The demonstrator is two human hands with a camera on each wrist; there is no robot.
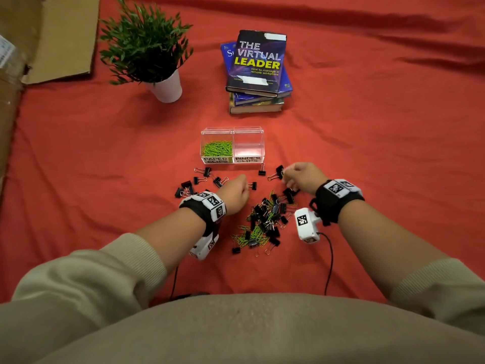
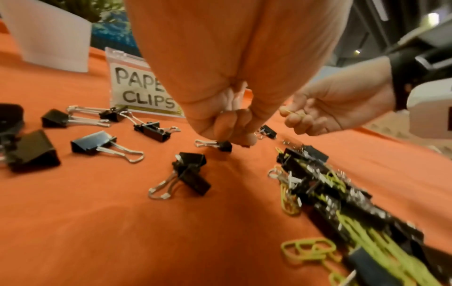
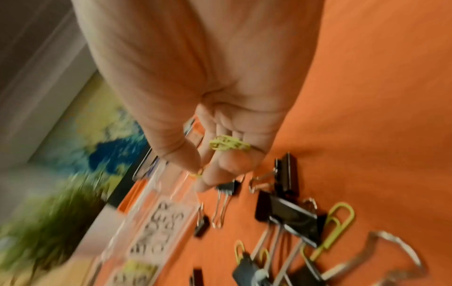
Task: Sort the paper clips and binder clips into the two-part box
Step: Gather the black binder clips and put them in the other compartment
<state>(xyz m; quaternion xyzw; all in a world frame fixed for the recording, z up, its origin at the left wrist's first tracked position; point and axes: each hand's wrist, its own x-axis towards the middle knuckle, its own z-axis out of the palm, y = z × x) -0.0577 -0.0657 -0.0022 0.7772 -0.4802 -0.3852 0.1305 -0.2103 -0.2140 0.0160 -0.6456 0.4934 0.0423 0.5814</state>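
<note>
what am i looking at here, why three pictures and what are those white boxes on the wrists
A person sorts clips with bare hands. The white blocks are wrist cameras: one picture comes from the head, one from each wrist. On the red cloth lie a mixed pile of black binder clips and green paper clips and a clear two-part box. The right hand holds several green clips. The left hand curls down beside a small binder clip; whether it grips is unclear.

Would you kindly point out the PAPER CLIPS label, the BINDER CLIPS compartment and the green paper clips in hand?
PAPER CLIPS label (image 2: 144,91): left wrist view, lettered face.
BINDER CLIPS compartment (image 1: 248,148): head view, bare interior.
green paper clips (image 3: 229,145): right wrist view, middle loops.
</note>
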